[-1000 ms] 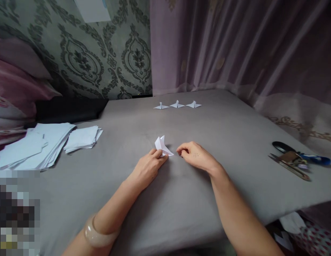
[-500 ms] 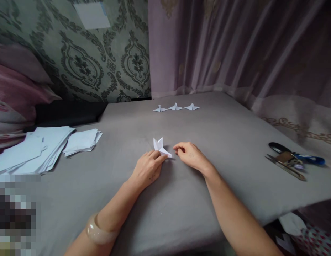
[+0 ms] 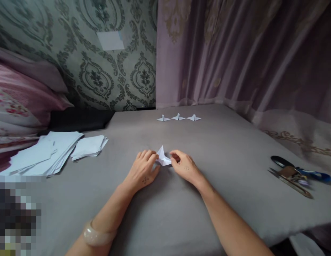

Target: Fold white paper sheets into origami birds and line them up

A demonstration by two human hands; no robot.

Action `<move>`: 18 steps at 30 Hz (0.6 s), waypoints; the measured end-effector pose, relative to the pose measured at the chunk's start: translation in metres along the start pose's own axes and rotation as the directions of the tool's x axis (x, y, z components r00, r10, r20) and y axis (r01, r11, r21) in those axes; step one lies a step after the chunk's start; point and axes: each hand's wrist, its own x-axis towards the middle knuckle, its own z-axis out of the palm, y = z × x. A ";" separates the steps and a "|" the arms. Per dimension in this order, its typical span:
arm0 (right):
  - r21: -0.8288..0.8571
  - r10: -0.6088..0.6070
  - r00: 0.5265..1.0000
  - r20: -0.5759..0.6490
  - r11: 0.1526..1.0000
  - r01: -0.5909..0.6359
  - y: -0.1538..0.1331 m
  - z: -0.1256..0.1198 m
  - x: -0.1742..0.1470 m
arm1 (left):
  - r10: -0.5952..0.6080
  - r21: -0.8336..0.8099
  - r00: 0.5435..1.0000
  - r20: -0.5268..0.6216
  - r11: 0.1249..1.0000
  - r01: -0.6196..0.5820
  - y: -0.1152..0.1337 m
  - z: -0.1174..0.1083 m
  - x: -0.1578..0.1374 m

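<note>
Between my hands, low over the grey cloth, is a small white folded-paper piece (image 3: 163, 158) with one point standing up. The fingers of my left hand (image 3: 144, 167) are closed on its left side. My right hand (image 3: 186, 167) pinches its right tip between thumb and forefinger. Beyond them, three finished-looking folded paper birds (image 3: 178, 117) stand side by side in a row towards the far edge of the table.
At the left lie a stack of large white sheets (image 3: 42, 154) and a smaller stack of paper squares (image 3: 88, 146). Scissors with a blue handle (image 3: 315, 175), a slim pointed metal tool (image 3: 290, 183) and a brown item (image 3: 287, 171) are at the right on the grey cloth (image 3: 224, 142).
My right hand has moved in and taken hold of the paper's right tip. My left hand has shifted to its left side, and the paper has turned. The view has tilted up slightly.
</note>
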 end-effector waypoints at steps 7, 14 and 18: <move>0.013 0.005 1.000 -0.009 1.000 -0.005 -0.002 0.009 0.000 | 0.020 0.022 1.000 0.004 1.000 -0.020 -0.009 0.006 0.000; 0.085 -0.007 1.000 -0.010 0.996 0.008 -0.003 0.009 0.000 | -0.001 -0.087 1.000 0.016 0.996 0.002 -0.014 0.009 -0.002; 0.205 -0.001 1.000 0.016 0.979 -0.002 -0.006 0.006 0.001 | -0.068 -0.194 0.998 0.010 0.979 0.069 -0.014 0.011 0.000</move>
